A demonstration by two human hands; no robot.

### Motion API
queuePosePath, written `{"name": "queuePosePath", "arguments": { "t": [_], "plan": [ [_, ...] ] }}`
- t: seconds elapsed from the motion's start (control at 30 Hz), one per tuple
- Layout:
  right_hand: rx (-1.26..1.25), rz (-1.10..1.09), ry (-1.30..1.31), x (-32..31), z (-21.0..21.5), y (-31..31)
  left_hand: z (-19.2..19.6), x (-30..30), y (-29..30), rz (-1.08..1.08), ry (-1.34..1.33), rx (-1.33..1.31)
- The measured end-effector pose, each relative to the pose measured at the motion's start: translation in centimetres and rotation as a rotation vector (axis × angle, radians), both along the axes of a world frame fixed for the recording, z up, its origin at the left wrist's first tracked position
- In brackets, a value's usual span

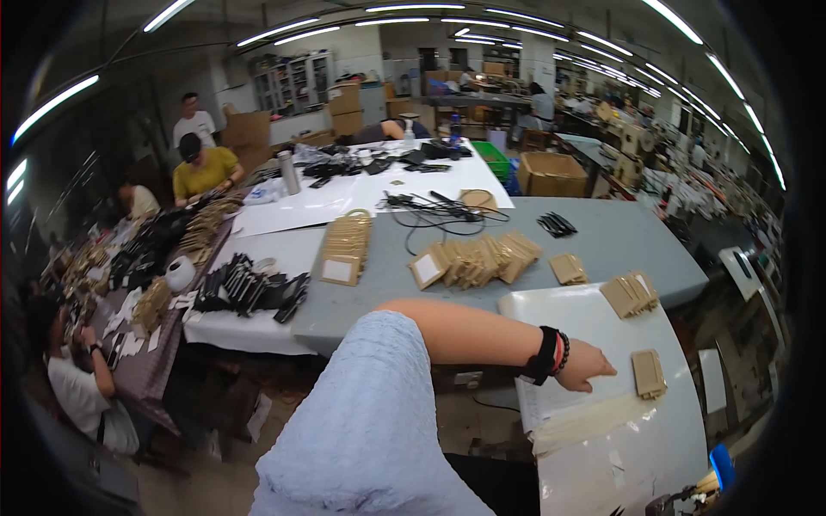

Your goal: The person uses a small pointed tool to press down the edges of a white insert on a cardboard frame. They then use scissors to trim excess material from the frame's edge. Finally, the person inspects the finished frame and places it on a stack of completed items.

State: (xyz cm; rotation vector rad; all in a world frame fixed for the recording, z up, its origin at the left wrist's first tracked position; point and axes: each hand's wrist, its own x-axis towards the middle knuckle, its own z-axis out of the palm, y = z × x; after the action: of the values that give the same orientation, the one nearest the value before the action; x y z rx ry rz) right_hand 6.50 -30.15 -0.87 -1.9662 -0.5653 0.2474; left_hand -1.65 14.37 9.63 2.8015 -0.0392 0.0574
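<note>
My left hand (586, 365) hangs over the white plastic-covered board at the right, its forearm crossing from the left. The fingers that show are apart, one stretched toward the right, and I see nothing held in them. A black band and beaded bracelets circle the wrist. Just right of the fingertips lies a small stack of tan rectangular pieces (648, 374). Below the hand, pale thin strips (594, 423) spread across the board (551, 322). Another tan stack (629, 294) sits at the board's far edge. My right hand is out of view.
On the grey table (344, 320) stand a row of tan pieces (477, 261), an upright tan stack (346, 248) and black cables (443, 211). Black pieces (249, 288) pile up at the left. Several people work beyond. A blue object (722, 469) stands at the lower right.
</note>
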Motion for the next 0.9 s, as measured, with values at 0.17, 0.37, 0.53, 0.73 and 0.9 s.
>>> {"name": "queuePosePath", "arguments": {
  "t": [0.17,0.37,0.53,0.73,0.9],
  "plan": [
    [0.009,-0.014,-0.002,-0.2,0.3,0.3,0.4,-11.9,8.3,0.526,-0.106,-0.017],
    [-0.003,-0.013,0.075,0.6,-0.3,0.6,-7.8,-25.7,14.1,0.956,-0.166,0.258],
    [-0.06,-0.002,0.071,2.0,-2.4,-1.2,-12.6,-27.5,13.5,1.088,-0.035,0.189],
    [-0.018,-0.061,0.105,0.6,-1.2,-0.8,-11.1,-26.4,15.3,1.439,-0.267,0.085],
    [0.029,-0.062,0.112,0.5,-1.4,-1.0,-10.1,-27.6,18.0,1.527,-0.108,0.083]
  ]
}}
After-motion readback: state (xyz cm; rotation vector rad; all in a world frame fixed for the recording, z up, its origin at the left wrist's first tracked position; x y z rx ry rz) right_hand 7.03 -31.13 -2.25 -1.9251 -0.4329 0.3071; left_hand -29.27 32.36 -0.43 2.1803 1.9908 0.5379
